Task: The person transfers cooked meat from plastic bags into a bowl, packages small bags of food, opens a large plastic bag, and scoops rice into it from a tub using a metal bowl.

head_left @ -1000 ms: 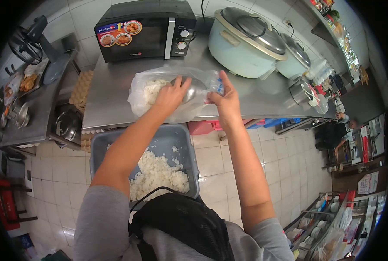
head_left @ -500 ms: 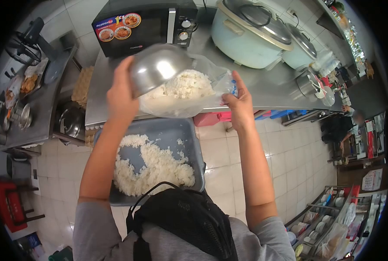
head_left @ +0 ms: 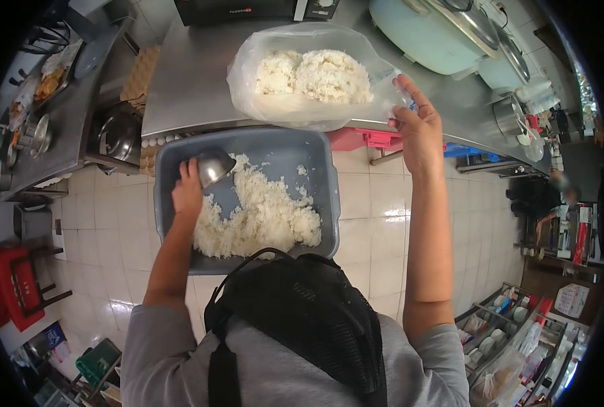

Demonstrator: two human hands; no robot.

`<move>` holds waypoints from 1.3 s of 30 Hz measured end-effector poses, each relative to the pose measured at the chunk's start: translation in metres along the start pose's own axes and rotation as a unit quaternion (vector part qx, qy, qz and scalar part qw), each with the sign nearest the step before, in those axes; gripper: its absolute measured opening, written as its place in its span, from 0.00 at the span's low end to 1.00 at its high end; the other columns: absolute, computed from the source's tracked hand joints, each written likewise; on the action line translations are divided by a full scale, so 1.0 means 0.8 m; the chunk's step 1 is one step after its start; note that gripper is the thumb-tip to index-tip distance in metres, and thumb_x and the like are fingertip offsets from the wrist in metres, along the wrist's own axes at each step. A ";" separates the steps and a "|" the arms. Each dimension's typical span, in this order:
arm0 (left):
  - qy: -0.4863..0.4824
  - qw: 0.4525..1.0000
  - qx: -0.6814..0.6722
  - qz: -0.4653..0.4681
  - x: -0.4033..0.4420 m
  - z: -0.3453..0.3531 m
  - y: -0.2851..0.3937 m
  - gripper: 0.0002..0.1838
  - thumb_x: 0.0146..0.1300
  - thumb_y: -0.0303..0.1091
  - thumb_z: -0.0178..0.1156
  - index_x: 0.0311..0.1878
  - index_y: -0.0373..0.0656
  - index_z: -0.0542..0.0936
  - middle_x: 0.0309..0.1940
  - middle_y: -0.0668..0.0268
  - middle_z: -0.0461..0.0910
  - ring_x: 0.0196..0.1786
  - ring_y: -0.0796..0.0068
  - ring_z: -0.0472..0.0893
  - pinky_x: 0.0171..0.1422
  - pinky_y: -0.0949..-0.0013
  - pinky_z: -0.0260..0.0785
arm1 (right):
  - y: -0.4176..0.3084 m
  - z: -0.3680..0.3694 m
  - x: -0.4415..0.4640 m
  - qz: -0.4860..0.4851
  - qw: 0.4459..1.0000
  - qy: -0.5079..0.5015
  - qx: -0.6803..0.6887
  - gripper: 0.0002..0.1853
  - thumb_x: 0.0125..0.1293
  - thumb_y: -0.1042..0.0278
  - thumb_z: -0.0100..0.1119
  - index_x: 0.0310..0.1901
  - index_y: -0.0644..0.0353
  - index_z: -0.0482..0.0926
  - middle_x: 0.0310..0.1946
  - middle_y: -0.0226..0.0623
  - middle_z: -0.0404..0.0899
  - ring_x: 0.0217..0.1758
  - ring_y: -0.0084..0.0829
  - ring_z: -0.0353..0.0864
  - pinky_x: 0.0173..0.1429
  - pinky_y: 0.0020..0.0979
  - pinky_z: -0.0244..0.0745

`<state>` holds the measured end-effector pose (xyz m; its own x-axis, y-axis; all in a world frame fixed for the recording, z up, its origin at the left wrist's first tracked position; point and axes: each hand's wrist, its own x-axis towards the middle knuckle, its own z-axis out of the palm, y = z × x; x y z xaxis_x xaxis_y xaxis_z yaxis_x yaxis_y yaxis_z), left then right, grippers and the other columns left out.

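My left hand [head_left: 188, 188] grips a metal bowl [head_left: 214, 167], tilted inside the grey plastic tub [head_left: 162, 203] at its far left. Loose cooked rice [head_left: 268, 210] covers much of the tub's bottom, with the bowl's rim by the far edge of the pile. Up on the steel counter lies a clear plastic bag [head_left: 248, 81] with mounds of white rice [head_left: 332, 76] in it. My right hand [head_left: 417, 122] pinches the bag's mouth at its right end, thumb and fingers on the plastic.
Behind the bag stand a black microwave [head_left: 248, 10] and large pale-blue rice cookers [head_left: 431, 34]. A steel pot [head_left: 509, 115] sits farther right on the counter [head_left: 187, 81]. Egg trays [head_left: 139, 78] are stacked to the left. At the far right a person [head_left: 532, 197] is by the shelves.
The metal bowl has gone from over the bag down into the tub with my left hand. The bag now lies with its rice uncovered, my right hand still on its mouth.
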<state>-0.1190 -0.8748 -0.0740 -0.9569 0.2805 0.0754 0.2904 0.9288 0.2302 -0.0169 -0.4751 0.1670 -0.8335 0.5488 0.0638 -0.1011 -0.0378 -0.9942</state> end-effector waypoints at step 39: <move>-0.667 0.673 -0.320 -0.010 -0.039 0.099 0.068 0.11 0.45 0.27 0.62 0.35 0.36 0.81 0.21 0.65 0.77 0.17 0.77 0.72 0.19 0.74 0.61 | 0.024 -0.012 0.002 0.043 0.996 -0.015 -0.075 0.33 0.58 0.85 0.49 0.68 0.71 0.57 0.44 0.43 0.79 0.33 0.24 0.76 0.37 0.25 0.73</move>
<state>-0.0741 -0.8139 -0.1406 0.0107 0.6338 -0.7734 -0.1876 0.7610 0.6210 -0.0151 -0.4664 0.1472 -0.8520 0.5231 -0.0222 0.0521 0.0426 -0.9977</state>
